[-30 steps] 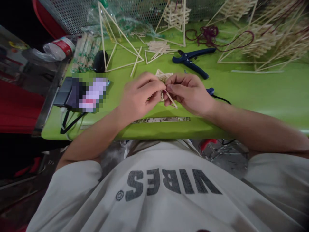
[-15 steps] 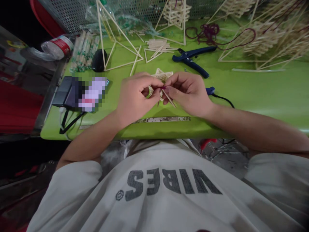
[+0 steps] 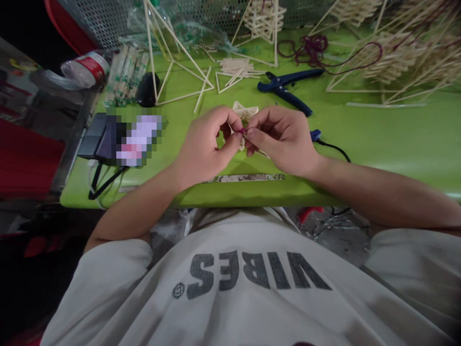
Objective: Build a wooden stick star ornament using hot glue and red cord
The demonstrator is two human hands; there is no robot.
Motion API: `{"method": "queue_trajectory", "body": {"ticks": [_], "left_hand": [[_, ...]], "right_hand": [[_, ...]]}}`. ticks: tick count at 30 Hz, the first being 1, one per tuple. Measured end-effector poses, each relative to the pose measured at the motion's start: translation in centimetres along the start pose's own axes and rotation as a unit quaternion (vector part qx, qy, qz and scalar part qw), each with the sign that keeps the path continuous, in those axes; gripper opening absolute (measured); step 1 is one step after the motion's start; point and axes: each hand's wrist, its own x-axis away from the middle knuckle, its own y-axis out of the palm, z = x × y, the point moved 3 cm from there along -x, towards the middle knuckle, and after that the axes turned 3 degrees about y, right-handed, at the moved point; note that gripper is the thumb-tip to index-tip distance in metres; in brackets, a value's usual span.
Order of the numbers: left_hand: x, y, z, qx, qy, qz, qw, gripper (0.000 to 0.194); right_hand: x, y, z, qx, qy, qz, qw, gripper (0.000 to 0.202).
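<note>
My left hand and my right hand meet over the front of the green table, thumbs and forefingers pinched close together. Between the fingertips shows a short bit of purple string, held by both hands. Beneath and behind the fingers sits a small star-shaped stack of pale wooden sticks, mostly covered by the hands. One thin stick pokes out under my right hand. Whether the string is tied to it is hidden by the fingers.
Blue cutting pliers lie beyond my right hand, near a pile of sticks and a purple string tangle. Stick frames stand behind. A phone and black box are left. A blue cable-ended tool lies right.
The fingers of my left hand have curled and shifted slightly at the purple string. The thin stick below has swung to the right, further under my right hand.
</note>
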Motion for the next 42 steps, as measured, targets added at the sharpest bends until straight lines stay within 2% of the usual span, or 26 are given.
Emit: {"method": "queue_trajectory", "body": {"ticks": [7,10,14,20,25,28,32,36,42], "left_hand": [[-0.7,-0.4,-1.7,0.14,-0.077,-0.097,0.982,0.026],[-0.7,-0.6,-2.1,0.175,-0.117,-0.129,0.969,0.023],[-0.8,-0.7,-1.5,0.184,-0.12,-0.12,0.968,0.015],[-0.8,-0.2,-0.5,0.165,-0.1,-0.116,0.975,0.015],[-0.9,-0.5,-0.2,0.204,-0.093,-0.102,0.969,0.01],[-1.0,-0.7,0.2,0.22,-0.124,-0.119,0.96,0.009],[-1.0,-0.9,0.6,0.229,-0.148,-0.13,0.953,0.012],[-1.1,-0.9,0.4,0.237,-0.152,-0.132,0.95,0.014],[-0.9,-0.5,-0.7,0.257,-0.13,-0.109,0.951,0.012]], "right_hand": [[-0.2,-0.4,0.1,0.026,-0.009,0.016,1.0,0.035],[-0.2,-0.4,0.1,0.029,-0.009,0.017,0.999,0.032],[-0.1,-0.4,0.3,0.035,-0.005,0.02,0.999,0.032],[0.1,-0.3,0.6,0.027,-0.024,0.014,0.999,0.032],[-0.1,-0.4,0.7,0.012,-0.025,-0.004,1.0,0.032],[-0.1,-0.4,0.7,0.014,-0.037,-0.001,0.999,0.032],[-0.2,-0.5,0.7,0.019,-0.057,0.01,0.998,0.021],[-0.2,-0.9,1.1,0.024,-0.07,0.019,0.997,0.021],[0.0,-0.7,0.8,0.025,-0.083,0.008,0.996,0.035]]}}
